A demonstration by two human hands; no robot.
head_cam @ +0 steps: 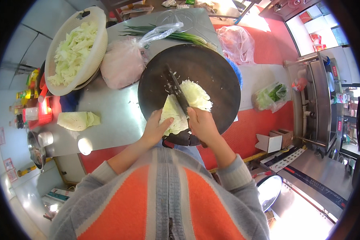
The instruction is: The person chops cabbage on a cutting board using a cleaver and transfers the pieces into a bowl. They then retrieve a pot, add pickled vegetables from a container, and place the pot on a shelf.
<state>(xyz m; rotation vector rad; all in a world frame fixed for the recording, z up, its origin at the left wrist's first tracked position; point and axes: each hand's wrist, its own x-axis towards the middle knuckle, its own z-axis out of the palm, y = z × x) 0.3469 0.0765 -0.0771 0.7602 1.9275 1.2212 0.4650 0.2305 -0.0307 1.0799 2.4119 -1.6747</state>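
On a round dark chopping board [216, 69], my left hand [156, 126] holds a wedge of pale green cabbage [174, 117] from its left side, thumb on top. My right hand [203, 124] grips a cleaver [177, 88], whose dark blade stands on edge along the wedge's right face. Right of the blade lies a heap of finely shredded cabbage [196, 95]. Small cabbage scraps dot the board around the blade tip. Most of the cleaver's handle is hidden in my right hand.
A white plastic colander [103, 33] of cut cabbage stands at the far left. Near it are a knotted plastic bag [123, 64], spring onions [195, 39] and another cabbage piece [78, 121] on the steel table [114, 105]. Bagged greens [271, 94] lie to the right.
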